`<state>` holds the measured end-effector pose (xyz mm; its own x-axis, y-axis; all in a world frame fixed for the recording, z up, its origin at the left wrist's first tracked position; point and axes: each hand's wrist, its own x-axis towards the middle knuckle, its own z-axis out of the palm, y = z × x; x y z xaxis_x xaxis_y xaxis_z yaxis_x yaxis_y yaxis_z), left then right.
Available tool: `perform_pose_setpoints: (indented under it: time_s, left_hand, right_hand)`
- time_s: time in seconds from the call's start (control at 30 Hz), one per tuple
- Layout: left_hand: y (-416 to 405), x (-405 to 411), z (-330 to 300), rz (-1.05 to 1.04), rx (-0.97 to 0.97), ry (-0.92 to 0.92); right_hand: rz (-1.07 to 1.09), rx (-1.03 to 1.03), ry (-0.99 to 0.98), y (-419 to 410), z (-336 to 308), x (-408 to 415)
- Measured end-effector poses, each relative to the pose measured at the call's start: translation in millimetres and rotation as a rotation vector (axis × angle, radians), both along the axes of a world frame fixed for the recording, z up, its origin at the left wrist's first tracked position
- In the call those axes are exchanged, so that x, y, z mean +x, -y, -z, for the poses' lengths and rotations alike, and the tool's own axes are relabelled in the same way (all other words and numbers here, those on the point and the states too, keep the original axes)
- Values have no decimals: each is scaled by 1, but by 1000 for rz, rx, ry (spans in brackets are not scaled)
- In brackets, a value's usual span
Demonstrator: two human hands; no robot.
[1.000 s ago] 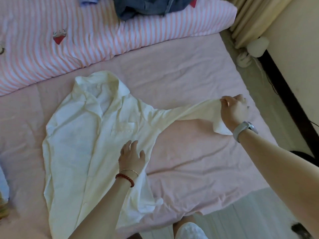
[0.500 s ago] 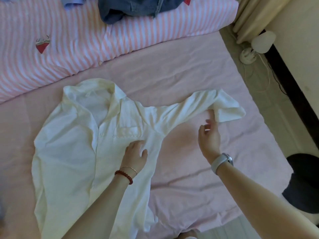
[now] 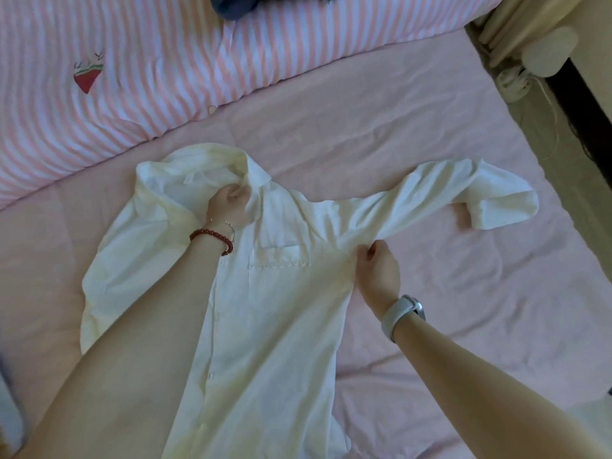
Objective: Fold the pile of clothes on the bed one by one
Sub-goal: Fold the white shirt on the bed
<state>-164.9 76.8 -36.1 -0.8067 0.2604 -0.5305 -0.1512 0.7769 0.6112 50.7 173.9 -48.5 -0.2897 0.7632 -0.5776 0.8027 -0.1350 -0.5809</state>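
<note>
Now left hand (image 3: 230, 207) gripping shirt (image 3: 271, 313) collar, right hand (image 3: 377, 271) pinching underarm

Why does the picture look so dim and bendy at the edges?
Head view: soft, dim daylight, no glare; the white shirt reads yellowish. The wide lens curves the striped quilt and stretches both forearms at the bottom. The dark clothes are cut off at the top.

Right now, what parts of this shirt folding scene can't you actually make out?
All from the head view:
- White shirt: its hem runs off the bottom edge, and the left forearm covers part of its front.
- Left hand: fingertips are buried in the collar fabric.
- Right hand: fingers curl into the cloth at the armpit, so the grip is hidden.
- Dark clothes: cut off by the top edge.
- Sleeve: the cuff is folded under.
</note>
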Motion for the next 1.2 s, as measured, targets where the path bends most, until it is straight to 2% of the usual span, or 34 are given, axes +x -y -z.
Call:
perform_pose_setpoints:
  time_s: [0.07, 0.13, 0.23, 0.33, 0.43, 0.57, 0.63, 0.73, 0.8, 0.87, 1.07, 1.2]
  left_hand:
    - [-2, -9, 1, -20, 65, -29]
    - [-1, -21, -2, -60, 113, -142]
    - [1, -39, -10, -238, 174, -267]
    - [10, -41, -10, -195, 108, -205]
    - [24, -15, -6, -129, 12, -203]
    - [70, 73, -3, -105, 70, -292]
    - [109, 123, 7, -162, 20, -245]
    - [162, 180, 13, -305, -158, -62]
    - [187, 200, 15, -350, -316, 16]
    - [205, 202, 16, -347, -384, 42]
    - [215, 195, 3, -185, -235, 53]
    - [220, 215, -13, -239, -171, -2]
  right_hand:
    - [-4, 76, -4, 1, -1, 2]
    - [3, 142, -12, 1, -4, 3]
    - [35, 180, -72, -6, -9, -2]
    - [75, 173, -102, -17, -13, -12]
    - [90, 72, -90, -20, -14, -13]
    - [-37, -47, -29, 11, -10, 22]
    - [-58, -123, 7, 37, -6, 51]
    - [-96, -240, 38, 77, -4, 91]
    - [-178, -314, 55, 98, -4, 109]
    - [-289, -355, 93, 112, -5, 117]
    - [-219, -560, 68, 132, -16, 120]
    - [-172, -354, 53, 136, -24, 133]
